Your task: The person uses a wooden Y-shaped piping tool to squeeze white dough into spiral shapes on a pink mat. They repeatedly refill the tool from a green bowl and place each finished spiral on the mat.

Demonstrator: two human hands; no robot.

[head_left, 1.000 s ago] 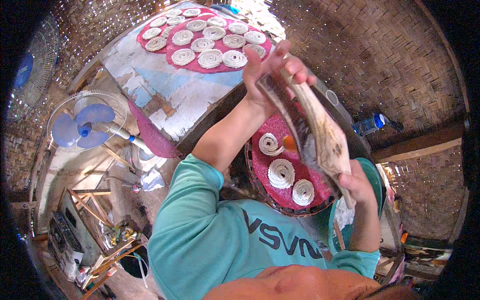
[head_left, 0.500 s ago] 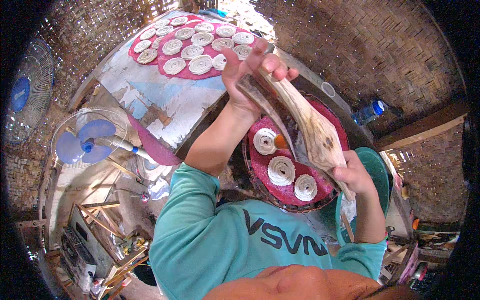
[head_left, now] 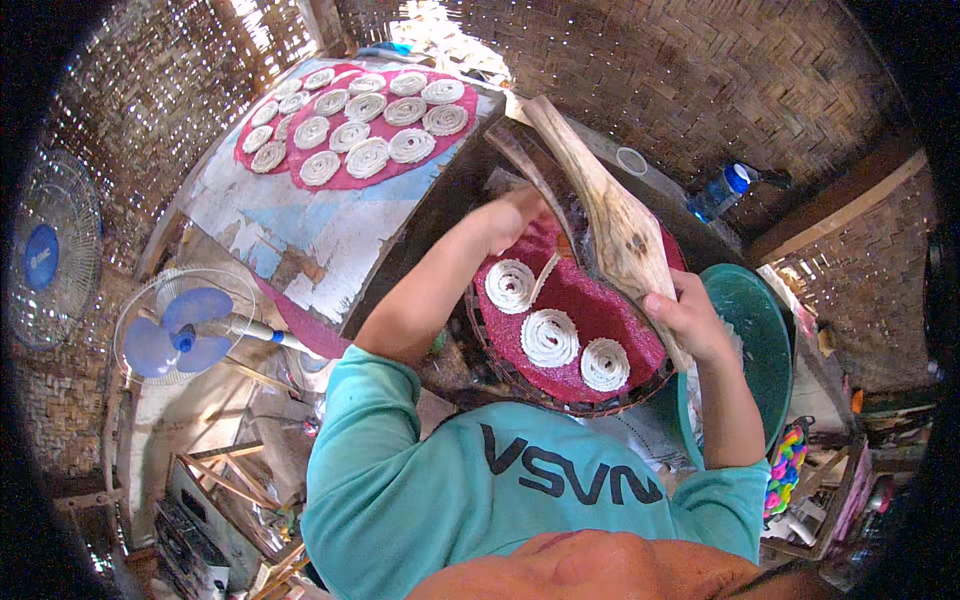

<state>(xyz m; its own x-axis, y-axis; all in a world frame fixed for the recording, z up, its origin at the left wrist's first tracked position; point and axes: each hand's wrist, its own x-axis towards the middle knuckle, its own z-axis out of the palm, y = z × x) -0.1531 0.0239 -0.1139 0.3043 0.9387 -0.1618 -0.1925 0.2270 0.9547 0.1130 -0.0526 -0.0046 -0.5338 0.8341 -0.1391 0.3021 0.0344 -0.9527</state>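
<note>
The wooden tool (head_left: 638,238) slants over the red mat (head_left: 592,302), one o'clock from my chest (head_left: 590,428). My right hand (head_left: 697,318) grips its five-o'clock end, best held firm and clear of the white coils (head_left: 558,348); whether my left hand (head_left: 512,222), at nine o'clock, is closed I cannot tell.

Identify your wooden tool (head_left: 640,240) by its two arms: one pale tan with dark brown streaks and a dark knot, the other dark grey-brown. Note the white coils (head_left: 549,338), each showing a ridged spiral pattern, against the magenta mat (head_left: 625,320). Your desk (head_left: 350,235) surface is white with pale blue areas and brown patches. Your shirt (head_left: 450,490) is turquoise with black lettering. Observe the green basin (head_left: 755,315), the blue bottle (head_left: 713,198), the blue-bladed fan (head_left: 195,306) and the brown woven-pattern wall (head_left: 700,80).
</note>
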